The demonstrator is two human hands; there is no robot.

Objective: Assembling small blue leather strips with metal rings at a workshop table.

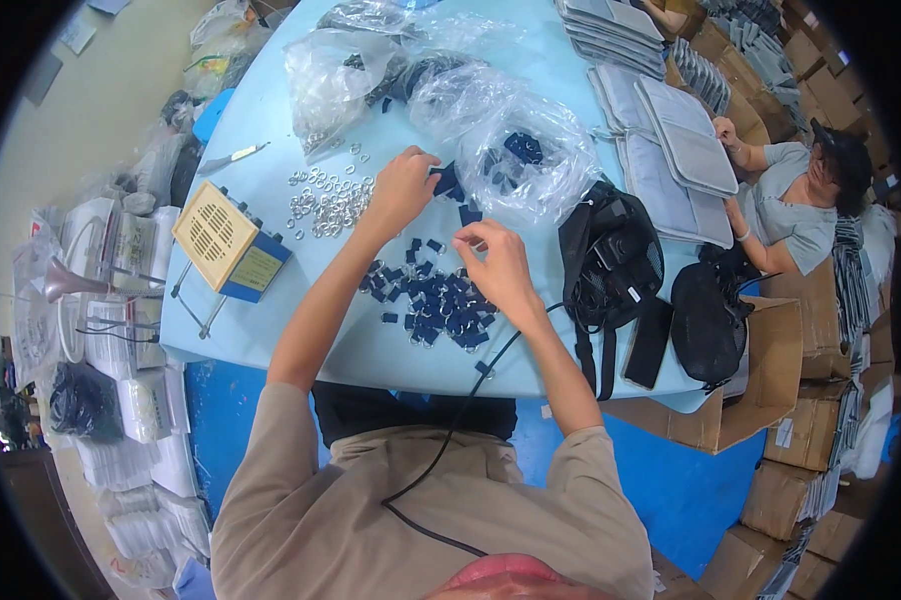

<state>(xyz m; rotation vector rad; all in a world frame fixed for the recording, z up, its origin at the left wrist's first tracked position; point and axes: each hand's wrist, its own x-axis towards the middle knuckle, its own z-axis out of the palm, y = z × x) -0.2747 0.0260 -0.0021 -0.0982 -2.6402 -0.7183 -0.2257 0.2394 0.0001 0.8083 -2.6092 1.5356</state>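
Observation:
My left hand [406, 185] reaches over the table with its fingers bent, the tips closed at the edge of some navy fabric strips [451, 182]. My right hand [496, 262] is nearer to me, thumb and fingers drawn together in a pinch; what they hold is too small to make out. Just beyond it lies another navy strip [470, 215]. Below and between my forearms spreads a pile of short navy fabric tabs [441, 305], several with metal rings on them. Loose silver rings [336, 203] lie in a heap left of my left forearm.
Clear plastic bags [531, 150] with dark pieces lie beyond my hands. A radio-like box [231, 240] stands left. At right are a black mesh bag [611, 250], a phone [649, 343], a black pouch [709, 322] and grey padded panels [686, 135], which a co-worker [791, 195] handles.

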